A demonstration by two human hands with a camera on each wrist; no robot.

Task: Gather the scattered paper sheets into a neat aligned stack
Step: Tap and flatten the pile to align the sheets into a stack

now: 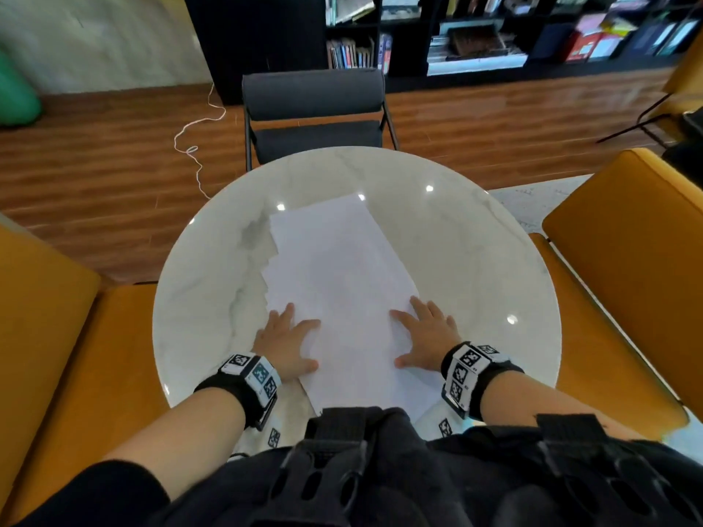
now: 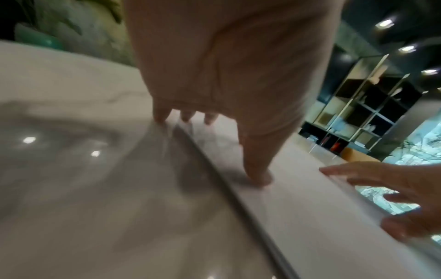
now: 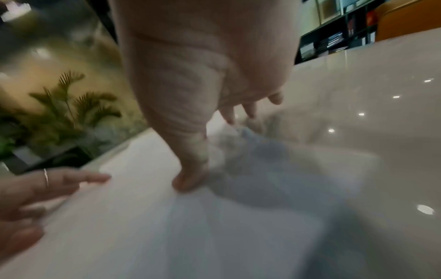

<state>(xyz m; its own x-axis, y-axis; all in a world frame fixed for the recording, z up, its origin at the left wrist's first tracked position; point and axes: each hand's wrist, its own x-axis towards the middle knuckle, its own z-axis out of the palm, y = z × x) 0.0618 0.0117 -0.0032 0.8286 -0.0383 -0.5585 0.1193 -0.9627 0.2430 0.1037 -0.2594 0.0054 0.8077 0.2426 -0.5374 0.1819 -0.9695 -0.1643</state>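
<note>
A pile of white paper sheets [image 1: 338,283] lies along the middle of the round marble table [image 1: 213,298], its left edge stepped and uneven. My left hand [image 1: 289,338] lies flat with spread fingers on the pile's near left edge. My right hand [image 1: 424,338] lies flat on the near right edge. In the left wrist view, the left hand [image 2: 214,120] has its thumb and fingertips down on the paper [image 2: 298,188]. The right wrist view shows the right hand [image 3: 214,143] with its thumb pressing the sheets [image 3: 167,226]. Neither hand grips a sheet.
A dark chair [image 1: 314,112] stands at the table's far side. Orange seats [image 1: 627,260] flank the table on both sides. A white cord [image 1: 194,142] trails over the wooden floor. Dark bookshelves [image 1: 475,32] line the back wall.
</note>
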